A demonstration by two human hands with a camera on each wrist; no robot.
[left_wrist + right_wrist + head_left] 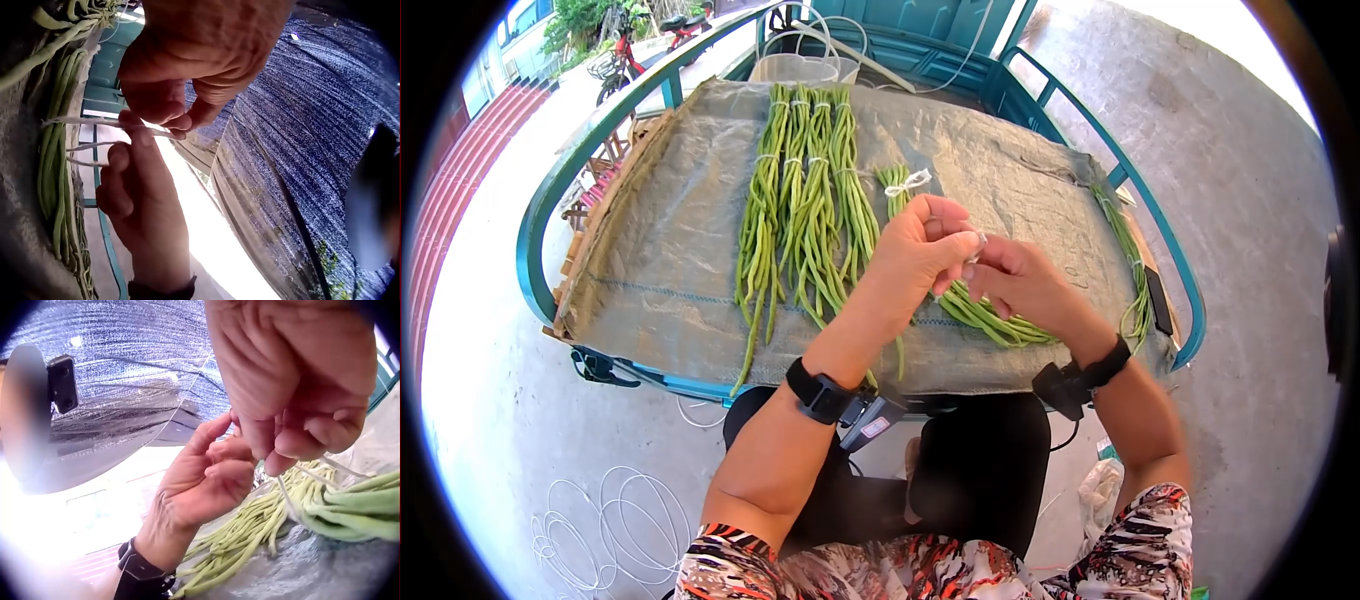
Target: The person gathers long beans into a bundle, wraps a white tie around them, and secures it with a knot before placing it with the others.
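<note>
Both hands meet over a bundle of long green beans that lies on the cloth-covered cart bed. My left hand pinches a thin white string between thumb and fingertips. Opposite it, my right hand pinches the same string, its fingertips close to the left ones. In the left wrist view, strands of the string run from the fingers to the beans. The right wrist view shows strands reaching the bean bundle below the right hand. A white tie circles the bundle's far end. Fingers partly hide the string's ends.
Several tied bean bundles lie side by side left of the hands. Another bean bundle lies along the right edge, beside a dark flat object. Teal rails border the bed. A clear tub stands at the back.
</note>
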